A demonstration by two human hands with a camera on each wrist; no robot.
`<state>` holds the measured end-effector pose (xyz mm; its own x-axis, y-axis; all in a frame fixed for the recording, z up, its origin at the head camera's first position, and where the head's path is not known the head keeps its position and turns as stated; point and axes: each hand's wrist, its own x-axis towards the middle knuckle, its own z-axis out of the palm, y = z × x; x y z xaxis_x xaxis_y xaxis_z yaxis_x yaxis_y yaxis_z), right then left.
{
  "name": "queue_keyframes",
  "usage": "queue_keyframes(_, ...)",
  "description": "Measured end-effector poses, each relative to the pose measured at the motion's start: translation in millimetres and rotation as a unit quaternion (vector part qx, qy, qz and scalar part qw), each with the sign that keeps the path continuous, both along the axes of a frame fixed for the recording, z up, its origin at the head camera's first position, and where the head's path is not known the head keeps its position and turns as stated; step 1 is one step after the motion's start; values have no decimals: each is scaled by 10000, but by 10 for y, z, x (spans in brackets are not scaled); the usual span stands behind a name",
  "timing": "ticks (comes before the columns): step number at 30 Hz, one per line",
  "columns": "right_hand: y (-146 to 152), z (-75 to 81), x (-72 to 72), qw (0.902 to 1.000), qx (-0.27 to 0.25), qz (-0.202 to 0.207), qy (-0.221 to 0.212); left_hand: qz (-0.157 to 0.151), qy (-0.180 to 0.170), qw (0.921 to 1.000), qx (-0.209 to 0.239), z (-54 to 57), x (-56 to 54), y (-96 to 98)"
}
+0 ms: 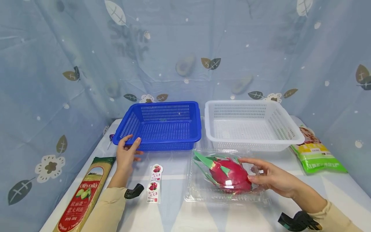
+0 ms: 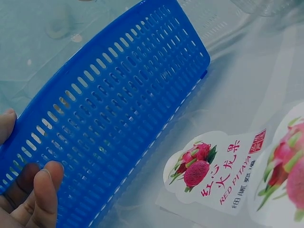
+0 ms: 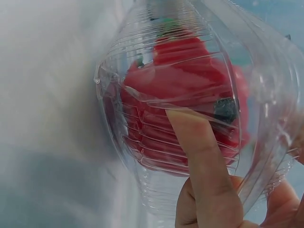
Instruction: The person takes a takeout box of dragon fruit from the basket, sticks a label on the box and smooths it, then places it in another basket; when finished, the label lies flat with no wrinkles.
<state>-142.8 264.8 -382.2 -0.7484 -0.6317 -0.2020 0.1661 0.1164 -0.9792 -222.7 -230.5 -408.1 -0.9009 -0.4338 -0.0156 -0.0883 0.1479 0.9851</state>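
Observation:
A blue perforated basket (image 1: 162, 145) stands at the back left of the white table. My left hand (image 1: 127, 158) is at its near left corner, with fingers on both sides of the rim; in the left wrist view the fingers (image 2: 45, 190) lie against the slotted wall. A red dragon fruit (image 1: 232, 175) with green leaf tips sits inside a clear plastic clamshell box (image 1: 200, 195) in front of the baskets. My right hand (image 1: 275, 177) holds the box's right side, and its thumb (image 3: 199, 152) presses the ridged plastic. Part of that hand is hidden behind the box.
A white basket (image 1: 243, 145) stands right of the blue one. Beside it lies a green and yellow food packet (image 1: 318, 158). At left are an Olivoilà spaghetti pack (image 1: 84, 196) and a small purple-topped lollipop (image 1: 111, 137). Two dragon fruit stickers (image 1: 153, 187) lie between the arms.

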Motion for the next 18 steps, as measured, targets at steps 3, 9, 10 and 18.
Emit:
queue_keyframes(3,10,-32,21,10000,-63,29,51,-13,8,10000,-46,-4,-1,10)
queue_keyframes(9,2,-54,28,9998,-126,119,69,-46,-14,9999,-107,-3,8,8)
queue_keyframes(10,2,-56,29,9998,-129,137,71,-51,-28,9999,-115,-2,9,7)
queue_keyframes(18,3,-73,26,9997,-79,139,171,-61,-56,9999,-136,2,12,-2)
